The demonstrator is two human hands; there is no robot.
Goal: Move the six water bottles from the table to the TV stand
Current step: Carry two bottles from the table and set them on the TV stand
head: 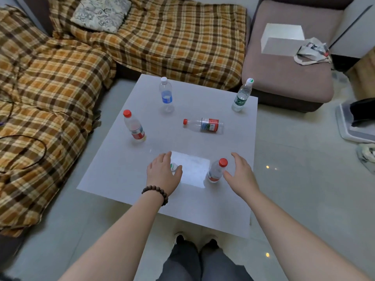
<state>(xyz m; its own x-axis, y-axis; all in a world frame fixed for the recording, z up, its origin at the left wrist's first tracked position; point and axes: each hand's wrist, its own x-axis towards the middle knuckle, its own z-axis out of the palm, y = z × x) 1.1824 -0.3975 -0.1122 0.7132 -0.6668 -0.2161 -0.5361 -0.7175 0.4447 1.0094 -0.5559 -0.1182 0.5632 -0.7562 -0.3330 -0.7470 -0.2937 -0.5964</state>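
Several clear water bottles are on the white square table (121, 169). A blue-label bottle (166, 96) and a green-label bottle (242, 96) stand at the back. A red-capped bottle (135, 126) stands at the left, and another (205, 124) lies on its side in the middle. My left hand (163, 173) curls over a white-and-green-capped bottle (174, 166) near the front, mostly hiding it. My right hand (241, 171) is open just right of an upright red-capped bottle (217, 170), fingers apart and close to it.
A plaid-covered sofa (60, 78) wraps the table's left and back sides. A mauve ottoman (284, 78) with a white box (282, 39) sits at the back right. Grey trays (357, 122) lie on the floor at right. My feet (194, 240) stand at the table's front edge.
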